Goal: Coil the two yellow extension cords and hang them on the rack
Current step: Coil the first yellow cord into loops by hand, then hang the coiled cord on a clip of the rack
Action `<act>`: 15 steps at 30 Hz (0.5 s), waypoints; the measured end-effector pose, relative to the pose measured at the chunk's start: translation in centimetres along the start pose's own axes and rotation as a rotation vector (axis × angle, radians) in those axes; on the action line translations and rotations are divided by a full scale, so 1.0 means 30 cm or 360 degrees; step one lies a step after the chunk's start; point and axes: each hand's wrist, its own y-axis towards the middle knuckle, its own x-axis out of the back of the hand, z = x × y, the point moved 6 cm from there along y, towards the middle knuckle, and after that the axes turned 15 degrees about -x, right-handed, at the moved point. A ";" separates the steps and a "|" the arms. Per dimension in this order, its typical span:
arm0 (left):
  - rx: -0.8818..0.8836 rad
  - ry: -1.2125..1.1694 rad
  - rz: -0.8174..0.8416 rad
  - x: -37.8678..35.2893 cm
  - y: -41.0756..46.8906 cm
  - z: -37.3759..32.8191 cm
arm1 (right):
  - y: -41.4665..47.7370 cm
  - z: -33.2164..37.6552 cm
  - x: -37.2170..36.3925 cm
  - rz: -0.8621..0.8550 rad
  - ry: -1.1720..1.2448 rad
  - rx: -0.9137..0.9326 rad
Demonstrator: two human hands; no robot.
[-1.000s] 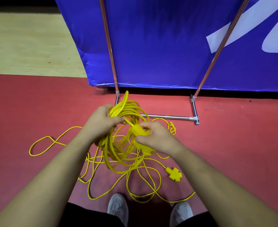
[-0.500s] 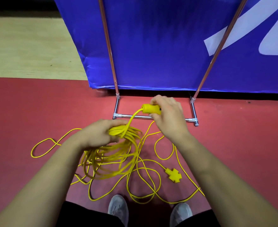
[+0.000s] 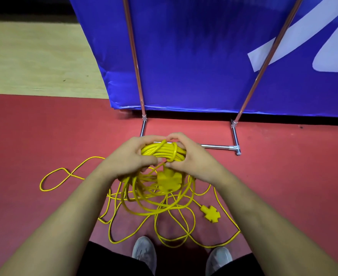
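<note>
A thick yellow extension cord coil hangs in the air between both hands, its loops drooping down to about knee height. My left hand grips the coil's top from the left. My right hand grips the same bundle from the right, where a turn of cord wraps around it. The coil's yellow socket block dangles just below my hands. A second, thinner yellow cord lies loose in tangled loops on the red floor, its cross-shaped socket lying to the right. The rack's metal base stands just behind.
Two copper-coloured rack poles rise from the base in front of a blue banner. The floor is red, with a pale strip at the far left. My grey shoes stand among the loose cord loops.
My right hand carried the socket end up and away, wrapped it around the bundle, and came back to grip the coil top. The socket block now dangles below. The coil sits higher and tighter.
</note>
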 end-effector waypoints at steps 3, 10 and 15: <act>-0.0054 0.0090 -0.0098 0.047 -0.001 -0.027 | 0.000 0.067 0.022 -0.0063 0.0059 0.0047; -0.0343 0.0642 -0.0073 0.205 0.024 -0.185 | 0.006 0.297 0.114 -0.0062 0.0120 0.0129; -0.0405 0.0609 -0.0051 0.342 0.065 -0.285 | 0.038 0.468 0.181 0.0046 0.0264 0.0172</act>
